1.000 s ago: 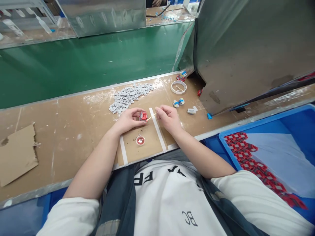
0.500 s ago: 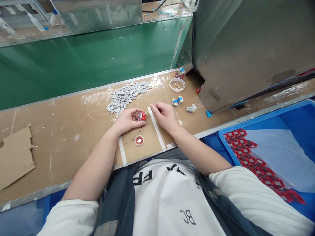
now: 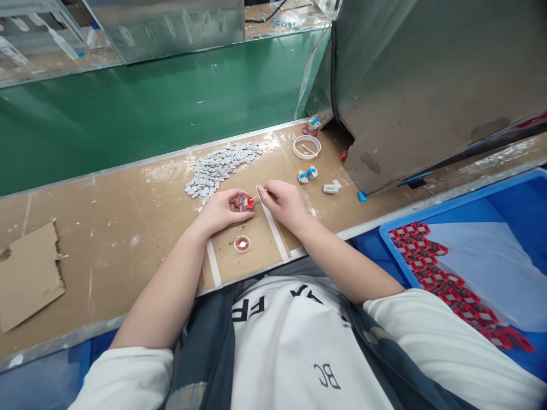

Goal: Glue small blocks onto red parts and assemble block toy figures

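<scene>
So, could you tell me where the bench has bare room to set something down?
Bare board lies between the torn cardboard and the left hand. It is crowded from the grey pile past the right hand to the white ring.

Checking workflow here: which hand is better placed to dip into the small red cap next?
Right, probably. The right hand pinches the thin stick, while the left hand is occupied gripping the small red part. The red cap sits just below both.
</scene>
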The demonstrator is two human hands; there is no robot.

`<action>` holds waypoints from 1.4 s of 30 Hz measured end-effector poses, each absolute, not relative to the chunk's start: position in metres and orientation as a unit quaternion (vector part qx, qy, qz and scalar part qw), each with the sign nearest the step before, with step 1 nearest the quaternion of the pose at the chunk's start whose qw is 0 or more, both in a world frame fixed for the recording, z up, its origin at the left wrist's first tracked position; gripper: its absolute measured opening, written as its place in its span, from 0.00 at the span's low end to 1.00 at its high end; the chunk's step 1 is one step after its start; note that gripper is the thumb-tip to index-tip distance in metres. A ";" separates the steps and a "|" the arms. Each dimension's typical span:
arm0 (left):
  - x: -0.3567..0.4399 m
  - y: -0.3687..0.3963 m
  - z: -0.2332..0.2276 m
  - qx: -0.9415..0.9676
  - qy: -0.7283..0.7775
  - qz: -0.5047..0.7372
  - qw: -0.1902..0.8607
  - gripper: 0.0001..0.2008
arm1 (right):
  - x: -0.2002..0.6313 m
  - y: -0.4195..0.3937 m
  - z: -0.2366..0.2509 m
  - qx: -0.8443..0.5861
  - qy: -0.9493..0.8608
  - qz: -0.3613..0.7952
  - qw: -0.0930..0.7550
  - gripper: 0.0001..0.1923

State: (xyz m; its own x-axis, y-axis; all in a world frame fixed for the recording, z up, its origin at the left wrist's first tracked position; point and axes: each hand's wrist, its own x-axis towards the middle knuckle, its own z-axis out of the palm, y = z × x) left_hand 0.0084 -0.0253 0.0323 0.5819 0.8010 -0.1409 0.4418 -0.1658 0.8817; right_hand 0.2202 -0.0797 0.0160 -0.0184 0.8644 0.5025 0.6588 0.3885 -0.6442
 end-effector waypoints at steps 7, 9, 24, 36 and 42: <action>0.010 -0.027 0.034 0.748 0.423 0.185 0.478 0.26 | 0.220 -0.083 0.020 -0.525 -0.725 0.141 0.423 0.23; 0.010 -0.027 0.034 0.748 0.421 0.186 0.478 0.26 | 0.220 -0.083 0.020 -0.525 -0.720 0.154 0.427 0.24; 0.009 -0.028 0.034 0.754 0.418 0.189 0.471 0.27 | 0.216 -0.081 0.013 -0.539 -0.684 0.177 0.459 0.28; 0.007 -0.026 0.028 0.740 0.395 0.223 0.497 0.27 | 0.210 -0.098 0.020 -0.378 -0.709 0.267 0.532 0.27; 0.005 -0.024 0.021 0.725 0.372 0.248 0.524 0.26 | 0.196 -0.108 0.014 -0.305 -0.846 0.245 0.362 0.24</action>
